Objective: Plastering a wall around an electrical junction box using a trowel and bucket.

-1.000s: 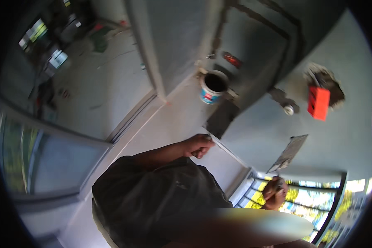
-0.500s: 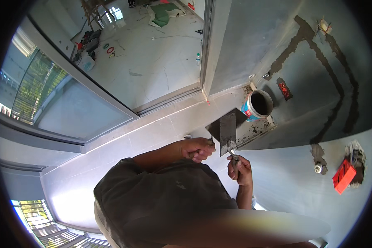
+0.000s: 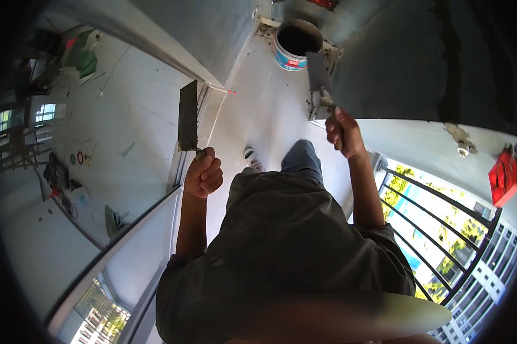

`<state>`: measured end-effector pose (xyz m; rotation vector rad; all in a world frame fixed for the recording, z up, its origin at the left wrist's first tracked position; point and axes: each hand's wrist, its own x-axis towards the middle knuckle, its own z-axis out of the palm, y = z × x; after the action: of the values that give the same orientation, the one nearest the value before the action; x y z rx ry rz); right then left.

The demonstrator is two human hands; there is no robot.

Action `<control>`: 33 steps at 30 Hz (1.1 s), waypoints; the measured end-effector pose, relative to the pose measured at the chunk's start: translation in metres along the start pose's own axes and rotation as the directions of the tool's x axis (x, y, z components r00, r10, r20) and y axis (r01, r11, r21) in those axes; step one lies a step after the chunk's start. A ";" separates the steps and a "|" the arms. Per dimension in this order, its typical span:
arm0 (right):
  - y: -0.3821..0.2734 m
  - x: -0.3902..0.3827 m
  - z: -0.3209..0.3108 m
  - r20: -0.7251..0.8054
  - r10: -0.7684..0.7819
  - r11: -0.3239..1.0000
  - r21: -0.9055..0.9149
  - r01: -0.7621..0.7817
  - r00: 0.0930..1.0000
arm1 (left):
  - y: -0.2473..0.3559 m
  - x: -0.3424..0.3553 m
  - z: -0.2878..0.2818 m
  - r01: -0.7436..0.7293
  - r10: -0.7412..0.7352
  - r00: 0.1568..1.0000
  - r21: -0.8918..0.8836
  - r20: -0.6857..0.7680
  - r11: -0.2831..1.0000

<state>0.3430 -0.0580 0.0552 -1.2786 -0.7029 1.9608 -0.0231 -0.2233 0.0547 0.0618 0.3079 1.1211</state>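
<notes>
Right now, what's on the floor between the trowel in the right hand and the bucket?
Nothing much: in the head view, only bare pale floor separates the trowel in the right hand from the bucket.

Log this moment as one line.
left hand: grips flat dark rectangular trowel | right hand: grips grey mortar-smeared trowel | round paint bucket ahead

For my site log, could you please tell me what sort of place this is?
Probably a building under renovation: bare grey walls with patched grooves, a mortar bucket on the floor, and a trowel in the right hand.
</notes>
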 end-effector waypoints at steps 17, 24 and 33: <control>-0.008 0.577 -0.149 -0.178 0.271 0.681 -0.659 -0.319 0.946 | 0.069 0.234 0.017 0.137 -0.159 0.799 -0.083 -0.580 0.987; 0.066 0.717 -0.156 -0.314 0.342 -0.101 -0.949 -0.298 0.886 | 0.081 0.292 0.006 0.023 -0.149 0.692 -0.184 -0.707 0.983; 0.150 0.819 -0.183 -0.140 0.254 -0.231 -0.970 -0.081 0.957 | 0.090 0.327 -0.016 0.022 -0.275 0.522 -0.310 -0.807 0.951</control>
<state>0.2434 0.5021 -0.5802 -2.1834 -2.7276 1.2837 0.0237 0.1067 -0.0117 -0.7844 1.0253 0.9309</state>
